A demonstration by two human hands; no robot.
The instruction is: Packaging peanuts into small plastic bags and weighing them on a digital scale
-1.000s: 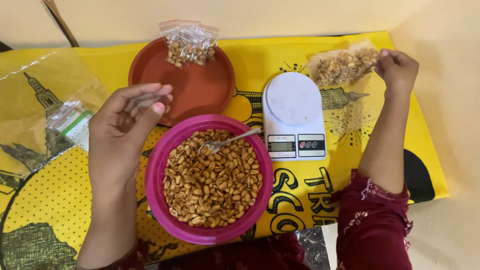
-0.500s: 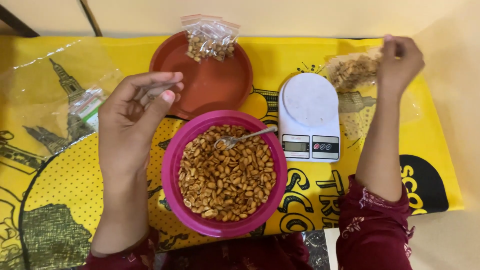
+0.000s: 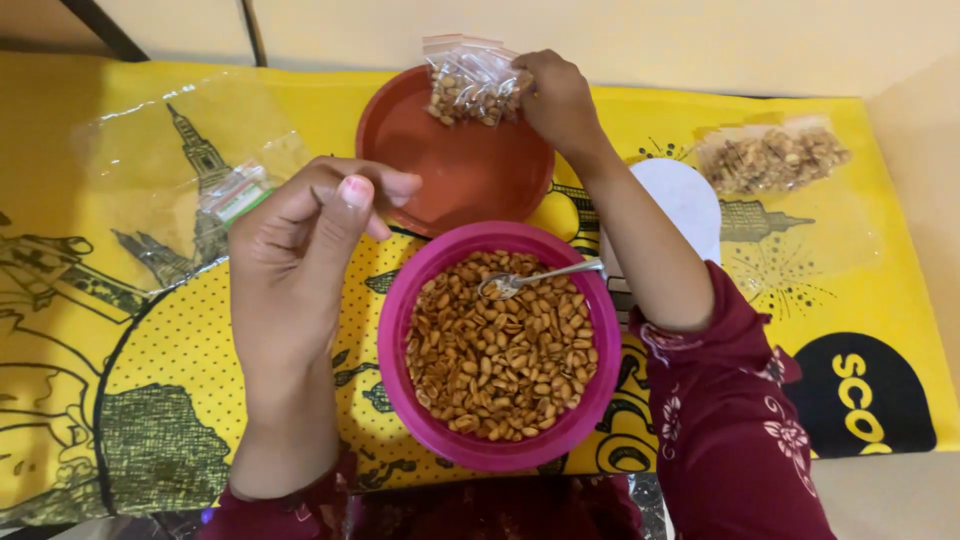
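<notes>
Our 2 hands over peanuts, bowls and small bags on a yellow printed cloth.

From the left, we see a clear crinkly plastic sheet (image 3: pixel 150 150) lying flat with a small empty zip bag (image 3: pixel 232 193) on it; our left hand (image 3: pixel 310 240) hovers beside the bowls, fingers loosely curled, thumb to fingertips, holding nothing we can make out. Below it sits 1 round, glossy pink plastic bowl (image 3: pixel 400 340), full of roasted peanuts with a metal spoon (image 3: pixel 535 278) resting in them. Behind stands a shallow round brown plate (image 3: pixel 455 185), bare but for the filled peanut bags (image 3: pixel 468 85) at its far rim, which our right hand (image 3: pixel 556 98) pinches. Further right, a white kitchen scale (image 3: pixel 685 200) is partly hidden by our forearm, and 1 more clear packet of peanuts (image 3: pixel 772 158) lies on the cloth.
</notes>
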